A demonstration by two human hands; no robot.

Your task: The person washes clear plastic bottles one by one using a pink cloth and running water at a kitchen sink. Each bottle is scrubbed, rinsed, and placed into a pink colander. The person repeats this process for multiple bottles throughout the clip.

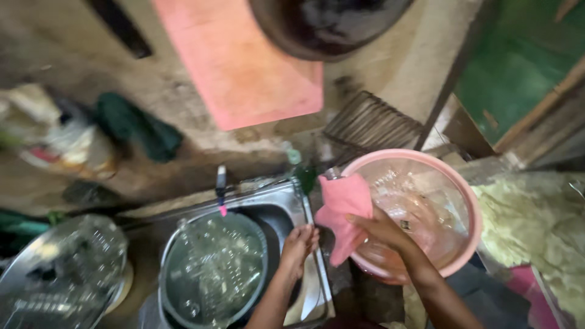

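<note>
On a cluttered washing spot with a steel sink [286, 198], a pink cloth [344, 210] was grasped by the right hand [381, 230] and draped over the near rim of a pink basin [469, 201]. The left hand [298, 244] was rested, fingers curled and grasping nothing, on the sink's edge beside a water-filled metal bowl [213, 268].

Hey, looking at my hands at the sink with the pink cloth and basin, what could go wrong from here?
The pink basin seems to sit partly past its support beside the sink; pressing with the right hand might tip it. The cloth hangs over its rim and could drip outside. The left hand rests on the sink's edge, which may be slippery.
</note>
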